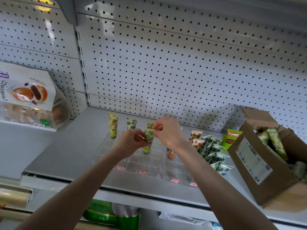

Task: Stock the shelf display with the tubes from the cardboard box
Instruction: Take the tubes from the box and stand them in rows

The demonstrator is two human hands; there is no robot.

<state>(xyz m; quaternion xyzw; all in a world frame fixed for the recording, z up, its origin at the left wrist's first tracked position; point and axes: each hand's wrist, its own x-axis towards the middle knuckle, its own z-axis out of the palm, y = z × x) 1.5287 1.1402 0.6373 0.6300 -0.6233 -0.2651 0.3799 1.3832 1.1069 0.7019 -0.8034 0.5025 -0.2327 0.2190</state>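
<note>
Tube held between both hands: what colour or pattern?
The tube has a green leafy print on cream, yellow-green at its lower end; head view.

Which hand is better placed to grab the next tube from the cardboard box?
Probably the right hand: the cardboard box sits on that side of the shelf. The left hand, also gripping the green tube, would have to cross over the right arm.

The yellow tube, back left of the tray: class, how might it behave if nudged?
Likely tippy: the yellow tube stands tall on its narrow cap, though the clear tray should catch it. Probably soft, given its crimped top.
</note>
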